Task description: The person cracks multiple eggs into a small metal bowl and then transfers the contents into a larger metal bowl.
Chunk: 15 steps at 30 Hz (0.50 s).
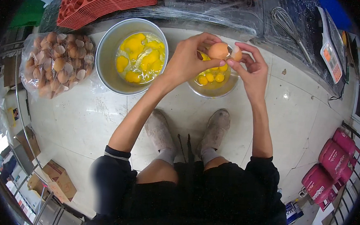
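Note:
Over a steel bowl (210, 95), my two hands hold a cracked brown egg whose shell has parted into two pieces. The larger shell piece (217, 50) is in my left hand (188, 55). Between the fingers of my right hand (253, 63) is the smaller shell piece (237, 54), its white inside partly showing. Several whole egg yolks (211, 77) lie in clear egg white in the bowl below; my hands hide its far part. Left of my left hand, a deep metal pot (109, 57) contains many yolks, some broken and spread, in egg white (149, 36).
A clear plastic bag of eggshells (57, 64) lies at the left. Red egg trays (109, 3) are stacked on the dark worktop (211, 12), with a wire whisk (291, 32) and a digital scale (332, 50) farther right. Pink gas cylinders (319, 183) and cardboard boxes (58, 179) stand behind.

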Tool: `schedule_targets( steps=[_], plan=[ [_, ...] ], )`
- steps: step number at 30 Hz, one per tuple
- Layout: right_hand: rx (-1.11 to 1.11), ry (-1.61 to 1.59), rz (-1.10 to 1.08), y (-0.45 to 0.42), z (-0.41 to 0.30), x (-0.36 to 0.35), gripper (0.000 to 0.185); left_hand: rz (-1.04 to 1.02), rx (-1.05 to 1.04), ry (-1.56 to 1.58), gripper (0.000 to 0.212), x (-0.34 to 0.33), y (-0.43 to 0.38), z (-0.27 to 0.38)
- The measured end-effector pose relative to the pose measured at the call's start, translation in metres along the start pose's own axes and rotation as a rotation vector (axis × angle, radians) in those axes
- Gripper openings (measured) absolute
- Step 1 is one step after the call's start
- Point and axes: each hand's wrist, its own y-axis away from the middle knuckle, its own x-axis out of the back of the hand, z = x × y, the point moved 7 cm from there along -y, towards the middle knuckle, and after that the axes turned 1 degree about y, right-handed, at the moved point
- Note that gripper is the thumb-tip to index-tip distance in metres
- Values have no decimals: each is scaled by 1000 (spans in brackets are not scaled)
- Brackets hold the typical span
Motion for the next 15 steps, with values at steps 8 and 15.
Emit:
schedule_targets(
  steps=[8,15],
  plan=[
    [-44,-170,45,12,2,-7,44,-74,25,434,53,-15,8,-27],
    [35,216,31,7,-9,-12,41,-81,-15,535,54,-14,9,-21]
  ],
)
